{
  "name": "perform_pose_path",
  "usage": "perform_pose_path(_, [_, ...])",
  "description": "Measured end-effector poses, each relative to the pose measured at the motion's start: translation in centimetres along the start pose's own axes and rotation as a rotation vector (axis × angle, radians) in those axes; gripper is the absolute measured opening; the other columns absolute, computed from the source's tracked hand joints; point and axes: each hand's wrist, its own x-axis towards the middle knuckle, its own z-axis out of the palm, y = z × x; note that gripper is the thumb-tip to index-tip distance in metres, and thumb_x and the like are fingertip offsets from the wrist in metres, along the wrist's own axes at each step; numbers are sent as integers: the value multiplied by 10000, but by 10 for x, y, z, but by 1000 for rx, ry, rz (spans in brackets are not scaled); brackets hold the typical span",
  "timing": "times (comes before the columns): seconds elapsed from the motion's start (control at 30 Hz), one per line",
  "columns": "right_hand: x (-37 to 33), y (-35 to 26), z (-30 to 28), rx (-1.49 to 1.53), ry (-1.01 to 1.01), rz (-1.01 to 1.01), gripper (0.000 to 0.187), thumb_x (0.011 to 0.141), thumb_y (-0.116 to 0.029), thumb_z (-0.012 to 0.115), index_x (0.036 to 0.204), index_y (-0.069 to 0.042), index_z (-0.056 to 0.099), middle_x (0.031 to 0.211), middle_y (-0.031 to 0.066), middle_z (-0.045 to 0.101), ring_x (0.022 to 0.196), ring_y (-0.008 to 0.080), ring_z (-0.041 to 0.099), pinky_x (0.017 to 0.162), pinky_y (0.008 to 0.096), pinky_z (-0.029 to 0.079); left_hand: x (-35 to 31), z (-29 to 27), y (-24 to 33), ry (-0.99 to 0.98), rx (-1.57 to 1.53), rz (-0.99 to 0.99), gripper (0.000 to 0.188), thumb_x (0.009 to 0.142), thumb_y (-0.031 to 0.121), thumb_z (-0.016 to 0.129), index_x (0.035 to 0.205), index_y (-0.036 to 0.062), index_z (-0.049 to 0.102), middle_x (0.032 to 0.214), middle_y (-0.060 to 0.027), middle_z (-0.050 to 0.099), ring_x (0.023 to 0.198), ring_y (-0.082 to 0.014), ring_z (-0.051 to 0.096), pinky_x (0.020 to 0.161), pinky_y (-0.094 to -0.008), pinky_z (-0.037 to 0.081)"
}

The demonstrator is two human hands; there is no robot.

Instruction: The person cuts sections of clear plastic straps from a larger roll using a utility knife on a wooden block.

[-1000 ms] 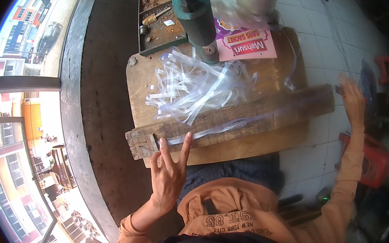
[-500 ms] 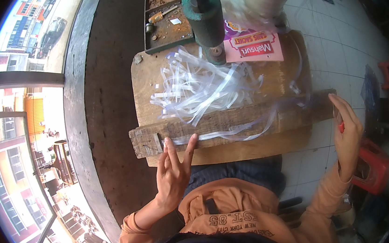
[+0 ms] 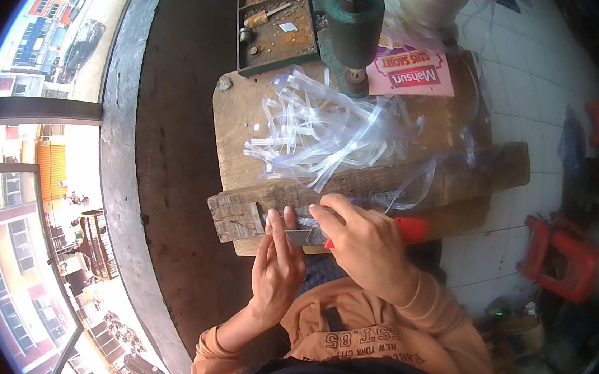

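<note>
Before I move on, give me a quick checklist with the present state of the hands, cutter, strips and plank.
1. Right hand has a grip on the red-handled cutter: ok.
2. Left hand has its fingertips at the near plastic strips: ok. How firmly they press: cannot tell.
3. Cutter blade well clear of the left fingers: not ok, it sits right beside them.
4. Near strips all lying straight: not ok, part loops up over the wooden plank.
5. Plank fixed to the table: cannot tell.
6. Loose strip pile beyond the plank, away from the blade: ok.
</note>
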Motion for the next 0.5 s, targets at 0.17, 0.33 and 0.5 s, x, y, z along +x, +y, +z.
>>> perform_pose_path(0.17, [-8,1,20,-150,104,-66,149,704,-95,619,841,-39,608,931,63,558,631,146,552,530,296,426,-1,1,-1,-10,3,25,442,808,4,441,1234,-88,513,1211,-285,527,1079,-229,603,973,-253,408])
perform_pose_path(0.33, [-26,4,14,-315,154,-31,175,703,-79,618,874,-42,618,894,30,564,628,129,538,521,269,395,2,-4,-1,-10,-1,2,425,825,-1,440,1235,-88,510,1203,-293,530,1077,-237,602,969,-243,414])
perform_pose_path(0.5, [-32,6,-3,-320,61,-30,244,713,-89,626,954,-62,646,892,43,596,669,151,590,537,277,415,5,0,2,9,84,-26,476,798,129,551,1246,-29,532,1222,-237,525,845,-155,608,837,-247,452])
